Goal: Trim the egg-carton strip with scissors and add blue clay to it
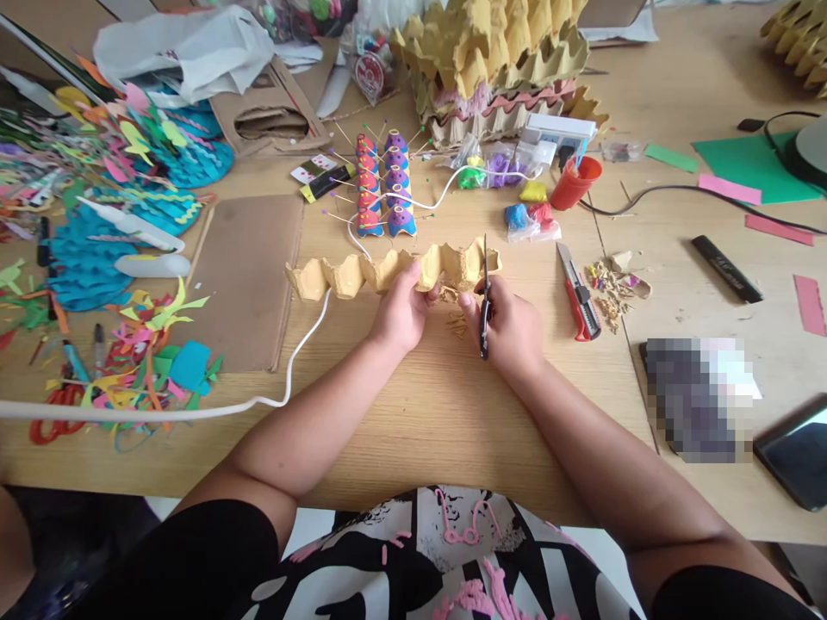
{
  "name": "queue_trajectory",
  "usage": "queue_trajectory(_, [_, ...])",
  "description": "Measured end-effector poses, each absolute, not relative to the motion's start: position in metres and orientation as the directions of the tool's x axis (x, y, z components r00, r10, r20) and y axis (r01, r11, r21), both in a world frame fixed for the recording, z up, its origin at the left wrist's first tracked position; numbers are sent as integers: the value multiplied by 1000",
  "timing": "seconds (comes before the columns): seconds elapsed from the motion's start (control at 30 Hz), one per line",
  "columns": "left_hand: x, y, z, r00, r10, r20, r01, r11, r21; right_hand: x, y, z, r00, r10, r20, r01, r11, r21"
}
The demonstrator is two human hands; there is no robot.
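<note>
A yellow strip of egg carton (345, 275) lies level above the table, its row of cups running left to right. Gripping its near edge around the middle is my left hand (404, 310), thumb on top. My right hand (513, 327) is closed round the black handles of a pair of scissors (484, 301); the blades point away from me, at the strip's right end. Small yellow carton trimmings (457, 324) lie on the table between my hands.
Two painted egg-carton strips (399, 185) stuck with pins stand beyond. A red utility knife (578, 293) and a scrap pile (617, 293) lie right. A white cable (303, 344) crosses left, near cardboard (245, 275) and paper scraps (155, 370). Egg trays (497, 60) are stacked behind.
</note>
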State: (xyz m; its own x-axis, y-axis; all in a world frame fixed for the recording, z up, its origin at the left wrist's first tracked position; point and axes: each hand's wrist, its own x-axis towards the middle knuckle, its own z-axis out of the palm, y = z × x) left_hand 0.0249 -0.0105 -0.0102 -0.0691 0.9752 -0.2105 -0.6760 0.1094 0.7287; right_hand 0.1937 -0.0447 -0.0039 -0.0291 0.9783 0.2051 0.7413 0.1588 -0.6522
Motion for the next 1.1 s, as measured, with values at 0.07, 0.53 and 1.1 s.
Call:
queue_trajectory(0.07, [24,-10,-8,-69,976,-208,-687,105,719,194,-44,-4,-36,978,207,766,160,-623])
queue_trajectory(0.53, [26,-10,-12,-75,970,-231,-699,114,706,199,-41,-3,-30,983,181,699,150,-699])
queue_trajectory(1.1, [32,-13,-6,-45,961,-272,-697,165,698,192,-38,-15,4,979,203,523,171,-835])
